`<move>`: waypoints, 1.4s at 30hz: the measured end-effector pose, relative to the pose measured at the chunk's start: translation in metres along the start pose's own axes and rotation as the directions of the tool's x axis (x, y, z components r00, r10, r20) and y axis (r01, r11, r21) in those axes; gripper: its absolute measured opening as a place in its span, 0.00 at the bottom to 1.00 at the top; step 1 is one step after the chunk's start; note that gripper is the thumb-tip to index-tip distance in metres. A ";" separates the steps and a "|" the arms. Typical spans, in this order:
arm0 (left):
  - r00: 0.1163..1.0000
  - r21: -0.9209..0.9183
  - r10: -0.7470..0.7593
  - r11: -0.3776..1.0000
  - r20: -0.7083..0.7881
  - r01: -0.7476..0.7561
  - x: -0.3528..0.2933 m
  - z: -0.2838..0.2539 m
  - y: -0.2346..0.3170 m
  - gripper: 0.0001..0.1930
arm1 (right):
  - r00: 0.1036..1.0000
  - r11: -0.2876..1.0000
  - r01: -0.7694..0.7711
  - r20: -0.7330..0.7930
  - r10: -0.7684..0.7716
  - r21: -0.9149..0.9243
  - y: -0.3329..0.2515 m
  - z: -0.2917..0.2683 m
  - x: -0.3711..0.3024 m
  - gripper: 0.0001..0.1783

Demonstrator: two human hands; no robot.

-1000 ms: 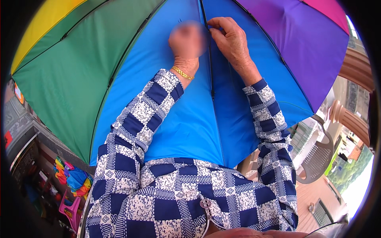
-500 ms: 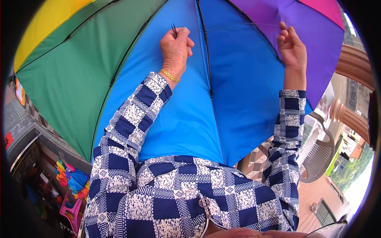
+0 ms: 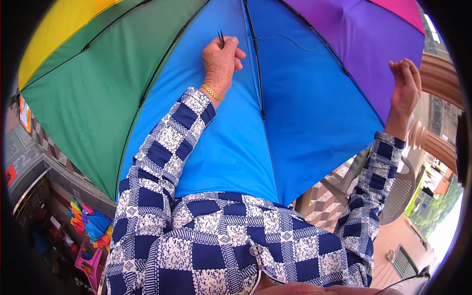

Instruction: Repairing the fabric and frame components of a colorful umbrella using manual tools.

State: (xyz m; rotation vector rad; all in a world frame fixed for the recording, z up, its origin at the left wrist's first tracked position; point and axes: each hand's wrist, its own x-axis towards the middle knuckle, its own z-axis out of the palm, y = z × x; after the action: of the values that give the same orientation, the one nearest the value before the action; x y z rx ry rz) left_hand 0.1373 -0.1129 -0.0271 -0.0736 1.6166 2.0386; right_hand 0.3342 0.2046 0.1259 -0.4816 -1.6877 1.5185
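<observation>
An opened rainbow umbrella [image 3: 314, 103], its underside with black ribs facing me, spreads across my front. My left hand [image 3: 220, 61] is closed over its blue panel near the middle rib, gripping small dark thread snips [image 3: 221, 40]; two pointed tips stick up and the rest is hidden in the palm. A thin greenish thread [image 3: 290, 38] curves slackly over the darker blue panel, from the middle rib toward the purple panel. My right hand [image 3: 405, 86] is raised at the purple panel's right edge, fingertips pinched together. What they hold, if anything, is too small to make out.
Folded rainbow fabric [image 3: 93, 223] lies at the lower left above a pink plastic stool [image 3: 88, 263]. Behind the umbrella's right edge stand a grey-brown perforated plastic chair [image 3: 398, 191] and reddish-brown balusters [image 3: 435, 142]. Patterned tile floor [image 3: 319, 201] shows below the umbrella.
My right hand has moved right and down, away from the ribs. The thread, stretched straight to its fingers before, now lies curved and slack. My left hand has shifted slightly right.
</observation>
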 end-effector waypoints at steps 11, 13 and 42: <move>1.000 0.031 0.000 1.000 0.009 0.000 -0.026 0.031 0.043 0.08 | 0.901 0.819 0.000 0.355 0.249 -0.574 0.026 0.186 -0.044 0.06; 1.000 0.027 -0.004 1.000 0.014 0.004 -0.023 0.026 0.041 0.08 | 0.890 0.926 -0.372 0.257 0.376 -0.066 0.024 0.170 -0.032 0.06; 0.996 0.054 -0.075 0.996 0.047 0.072 -0.026 0.033 0.050 0.10 | 0.834 0.531 0.508 0.542 -0.107 -0.677 0.048 0.189 -0.049 0.04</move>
State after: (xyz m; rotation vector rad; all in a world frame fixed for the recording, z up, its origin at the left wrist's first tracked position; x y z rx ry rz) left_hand 0.1471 -0.0994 0.0357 -0.0631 1.6125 1.9275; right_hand 0.2097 0.0563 0.0728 -0.2343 -2.6582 0.4957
